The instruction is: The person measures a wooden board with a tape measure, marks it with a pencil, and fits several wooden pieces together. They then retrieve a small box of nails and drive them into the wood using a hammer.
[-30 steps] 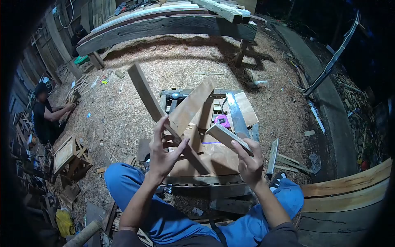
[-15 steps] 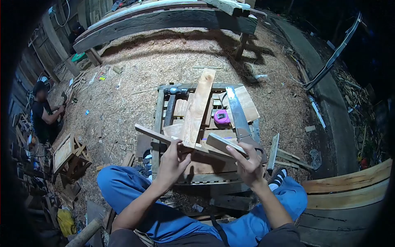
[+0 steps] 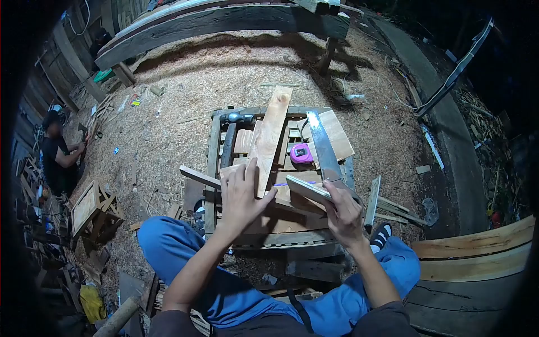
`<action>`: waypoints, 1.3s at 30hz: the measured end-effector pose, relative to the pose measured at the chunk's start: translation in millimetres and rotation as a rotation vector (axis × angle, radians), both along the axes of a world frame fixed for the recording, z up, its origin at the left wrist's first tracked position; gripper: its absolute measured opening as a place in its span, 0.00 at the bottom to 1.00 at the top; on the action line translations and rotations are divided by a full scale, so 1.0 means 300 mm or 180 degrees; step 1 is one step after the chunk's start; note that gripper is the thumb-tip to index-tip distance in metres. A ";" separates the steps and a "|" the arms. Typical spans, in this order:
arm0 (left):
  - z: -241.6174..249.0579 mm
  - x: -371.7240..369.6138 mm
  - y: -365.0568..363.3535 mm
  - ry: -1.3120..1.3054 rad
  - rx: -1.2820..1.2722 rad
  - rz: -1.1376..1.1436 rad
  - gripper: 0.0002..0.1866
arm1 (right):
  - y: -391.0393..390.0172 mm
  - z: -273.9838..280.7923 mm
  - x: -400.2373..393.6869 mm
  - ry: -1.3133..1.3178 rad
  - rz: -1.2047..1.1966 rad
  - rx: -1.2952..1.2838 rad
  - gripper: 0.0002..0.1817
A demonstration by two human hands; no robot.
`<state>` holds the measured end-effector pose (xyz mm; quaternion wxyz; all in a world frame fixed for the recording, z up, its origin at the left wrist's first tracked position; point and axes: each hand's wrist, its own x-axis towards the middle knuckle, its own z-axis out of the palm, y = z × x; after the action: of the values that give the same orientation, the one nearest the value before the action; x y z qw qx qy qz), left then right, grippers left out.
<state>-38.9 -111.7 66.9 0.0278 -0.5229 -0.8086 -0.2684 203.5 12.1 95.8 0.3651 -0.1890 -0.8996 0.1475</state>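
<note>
My left hand (image 3: 240, 194) has its fingers spread over a narrow wooden strip (image 3: 200, 177), beside the lower end of a long light board (image 3: 274, 132). My right hand (image 3: 343, 212) grips a small flat wood piece (image 3: 306, 187) between thumb and fingers. Beyond it a handsaw (image 3: 323, 140) lies on the slatted low table (image 3: 214, 147). A pink tape measure (image 3: 301, 153) rests between the saw and the long board. At the table's far left corner is a hammer (image 3: 229, 137).
A person (image 3: 60, 151) sits at the far left near a small wooden frame (image 3: 84, 208). A heavy beam bench (image 3: 224, 28) stands ahead. Wide planks (image 3: 471, 244) lie at the lower right, and an upright board (image 3: 373, 201) stands right of the table.
My left hand has opened from its pinch on the strip, its fingers now spread and further forward. My right hand still holds the small piece, shifted slightly.
</note>
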 end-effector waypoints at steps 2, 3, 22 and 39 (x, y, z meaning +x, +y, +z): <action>-0.033 -0.025 0.026 -0.0113 0.0033 0.0009 0.45 | -0.007 0.012 -0.006 -0.0051 0.0013 -0.0062 0.28; -0.024 -0.028 0.034 -0.0217 0.0067 0.0010 0.44 | -0.005 0.011 -0.004 -0.0051 0.0017 -0.0053 0.28; 0.071 0.118 -0.070 -0.0832 0.0921 -0.0301 0.31 | 0.008 0.067 0.036 0.0043 0.0317 -0.1140 0.16; 0.172 0.289 0.002 -0.0784 0.0530 -0.0884 0.27 | 0.009 0.102 0.085 -0.0567 0.0577 -0.2244 0.13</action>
<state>47.8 -111.1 118.4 -0.0655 -0.5885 -0.7009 -0.3975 229.1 14.9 126.2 0.1833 -0.2347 -0.8349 0.4629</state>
